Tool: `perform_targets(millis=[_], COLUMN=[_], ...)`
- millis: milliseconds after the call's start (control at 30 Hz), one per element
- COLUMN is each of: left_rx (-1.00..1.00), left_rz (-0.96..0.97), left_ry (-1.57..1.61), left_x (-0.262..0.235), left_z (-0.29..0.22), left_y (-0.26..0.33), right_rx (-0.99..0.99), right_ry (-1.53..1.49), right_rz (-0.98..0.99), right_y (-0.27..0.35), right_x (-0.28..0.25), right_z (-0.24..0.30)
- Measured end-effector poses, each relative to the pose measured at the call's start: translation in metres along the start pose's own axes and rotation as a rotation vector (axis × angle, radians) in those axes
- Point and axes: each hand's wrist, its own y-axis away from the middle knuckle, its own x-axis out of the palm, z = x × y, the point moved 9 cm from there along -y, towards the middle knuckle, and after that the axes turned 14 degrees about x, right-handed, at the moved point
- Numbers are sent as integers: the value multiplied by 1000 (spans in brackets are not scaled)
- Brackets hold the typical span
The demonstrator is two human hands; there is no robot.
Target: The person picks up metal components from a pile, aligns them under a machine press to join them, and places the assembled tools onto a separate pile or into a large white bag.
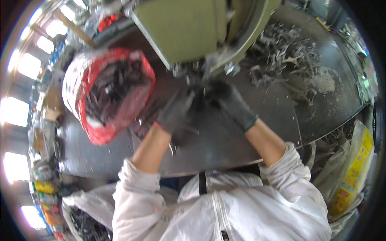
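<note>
My left hand (pixel 176 109) and my right hand (pixel 233 103), both in dark grey gloves, meet just below the head of a green machine (pixel 181 36). Their fingers are drawn in toward each other around something dark, too blurred to name. Small grey pieces (pixel 231 69) show at the machine's lower edge, right above my fingertips. To the left of my left hand, a red and white plastic bag (pixel 95 135) lies open on the dark table (pixel 209 150), with dark strips (pixel 114 86) inside. A few loose strips (pixel 144 127) lie between that bag and my left wrist.
A heap of grey scraps (pixel 281 56) covers the table's far right. A curved green guard (pixel 257 36) hangs from the machine. Below the table edge stand a bag with a yellow panel (pixel 354 172) on the right and a whitish sack (pixel 94 201) of dark pieces on the left.
</note>
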Motion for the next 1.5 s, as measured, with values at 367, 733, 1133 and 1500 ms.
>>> perform_targets(millis=[367, 733, 1133, 1500], left_rx=[-524, -451, -359, -749], left_rz=[-92, 241, -57, -228], left_ry=[-106, -399, 280, 610], left_x=[-97, -64, -90, -4], left_z=[-7, 90, -105, -34], left_y=[31, 130, 26, 63], right_rx=[190, 213, 208, -42], right_ry=[-4, 47, -184, 1925], right_rz=[-132, -53, -91, -727], right_y=[17, 25, 39, 47], right_x=[-23, -4, 2, -227], right_z=[-29, -30, -39, 8])
